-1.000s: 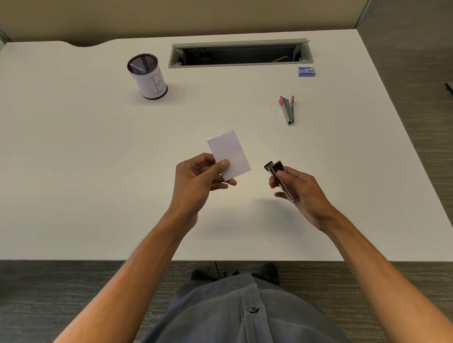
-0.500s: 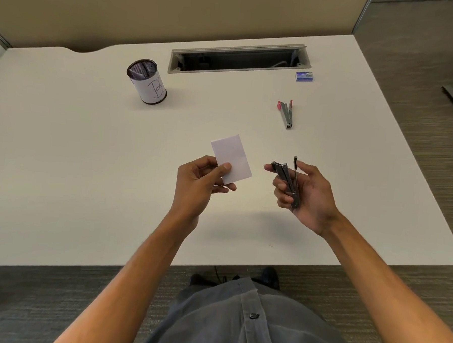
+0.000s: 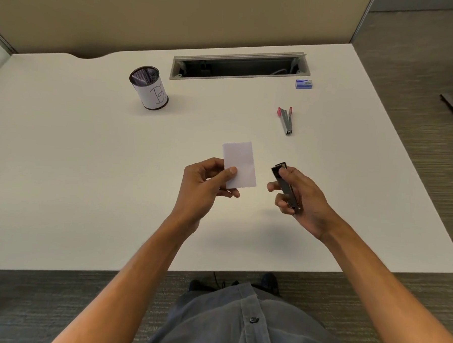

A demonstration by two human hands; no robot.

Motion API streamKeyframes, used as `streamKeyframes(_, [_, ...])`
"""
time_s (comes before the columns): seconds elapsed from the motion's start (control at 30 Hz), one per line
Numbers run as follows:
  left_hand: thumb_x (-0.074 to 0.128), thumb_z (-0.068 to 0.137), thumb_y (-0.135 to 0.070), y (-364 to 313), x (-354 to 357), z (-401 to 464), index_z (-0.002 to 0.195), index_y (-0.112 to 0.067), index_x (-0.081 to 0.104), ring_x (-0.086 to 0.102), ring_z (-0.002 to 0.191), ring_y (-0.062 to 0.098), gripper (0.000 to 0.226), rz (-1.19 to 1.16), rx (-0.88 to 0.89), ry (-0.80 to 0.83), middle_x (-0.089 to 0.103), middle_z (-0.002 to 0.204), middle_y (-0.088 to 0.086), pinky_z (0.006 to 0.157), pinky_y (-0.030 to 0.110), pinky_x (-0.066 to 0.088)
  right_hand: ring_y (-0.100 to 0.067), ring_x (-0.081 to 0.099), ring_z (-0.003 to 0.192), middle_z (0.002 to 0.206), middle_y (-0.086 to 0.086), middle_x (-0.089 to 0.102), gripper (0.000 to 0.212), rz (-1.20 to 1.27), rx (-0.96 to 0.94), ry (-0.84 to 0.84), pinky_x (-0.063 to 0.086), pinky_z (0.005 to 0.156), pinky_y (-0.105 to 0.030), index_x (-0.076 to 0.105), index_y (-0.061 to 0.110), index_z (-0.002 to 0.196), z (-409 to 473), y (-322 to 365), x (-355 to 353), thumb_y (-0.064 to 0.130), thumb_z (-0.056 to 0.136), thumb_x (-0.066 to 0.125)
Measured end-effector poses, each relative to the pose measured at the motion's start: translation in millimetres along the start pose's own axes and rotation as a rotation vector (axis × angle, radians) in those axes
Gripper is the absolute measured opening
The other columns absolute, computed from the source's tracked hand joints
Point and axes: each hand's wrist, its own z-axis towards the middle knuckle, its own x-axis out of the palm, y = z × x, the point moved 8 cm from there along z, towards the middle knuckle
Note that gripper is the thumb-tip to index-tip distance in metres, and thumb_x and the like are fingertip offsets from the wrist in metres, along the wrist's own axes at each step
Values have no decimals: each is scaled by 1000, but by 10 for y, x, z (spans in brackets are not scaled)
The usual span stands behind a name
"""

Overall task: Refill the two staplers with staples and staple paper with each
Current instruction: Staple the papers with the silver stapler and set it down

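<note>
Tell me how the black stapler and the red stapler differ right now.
The black stapler is gripped in the right hand above the desk; the red stapler lies on the desk, untouched. The black stapler is dark all over; the red stapler shows grey metal with red ends. The black stapler looks closed; the red stapler looks splayed open. Both are small and slim.

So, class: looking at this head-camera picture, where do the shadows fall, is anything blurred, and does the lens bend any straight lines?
Head view: soft shadows lie on the desk under both hands and beside the mesh cup, so the light is diffuse; no strong glare. The paper and black stapler look sharp enough; the staple box print is too small to read. The wide-angle lens bows the desk edges.
</note>
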Motion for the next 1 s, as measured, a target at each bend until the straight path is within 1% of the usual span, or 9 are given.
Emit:
streamKeyframes(0.1, [58,97,-10,-34,47,3,101,-2,69,64,57,26,14,39,17,57,68,83,10,66,36,57,-14,37,49,74,-4,56,32,-80,-25,-34,24,45,-21,54,17,102,5,36,1,37,82,70])
streamKeyframes(0.17, [57,97,-10,-57,74,7,103,-1,68,63,55,25,16,67,28,86,68,82,8,65,37,57,-13,38,51,76,-4,54,35,-94,-37,-42,23,46,-22,60,15,100,1,64,13,45,82,61])
streamKeyframes(0.3, [59,96,-10,-136,104,22,105,-7,70,61,53,24,14,88,64,120,66,75,3,61,35,55,-13,33,50,66,-4,53,65,-87,2,-29,23,50,-26,69,9,107,3,66,65,63,92,39])
streamKeyframes(0.4, [64,92,-7,-184,79,50,103,-16,69,62,52,24,15,80,86,91,64,68,7,61,35,56,-16,42,55,69,-5,59,60,-63,-16,-67,31,55,-26,71,11,99,-18,81,84,54,101,30])
streamKeyframes(0.53, [66,90,-6,-226,50,101,109,-12,67,63,52,23,20,87,120,79,67,63,0,61,36,56,-19,58,70,82,-6,64,50,-81,-41,-49,47,68,-32,73,17,95,-71,115,146,47,102,34])
streamKeyframes(0.67, [67,90,-6,-252,20,145,112,-9,67,62,52,24,22,100,131,74,67,65,5,59,34,55,-18,55,66,86,-8,62,44,-3,-22,6,38,60,-32,76,20,84,-100,120,214,46,99,42])
streamKeyframes(0.73, [67,90,-6,-258,28,160,116,-5,66,62,53,23,26,127,126,94,68,67,5,59,32,54,-16,53,62,87,-8,60,42,-20,-37,39,35,57,-30,73,18,87,-109,138,241,44,99,43])
streamKeyframes(0.87, [67,90,-5,-281,89,169,108,-15,69,61,52,22,21,172,125,171,68,66,5,59,31,53,-17,54,65,93,-6,64,34,-125,-102,95,33,52,-25,68,15,94,-135,203,299,43,94,49])
streamKeyframes(1.0, [68,89,-5,-267,151,177,112,-8,70,60,52,22,23,208,109,230,68,69,9,59,30,53,-16,51,66,85,-3,60,34,-156,-112,78,31,53,-25,66,12,96,-152,215,315,42,89,54])
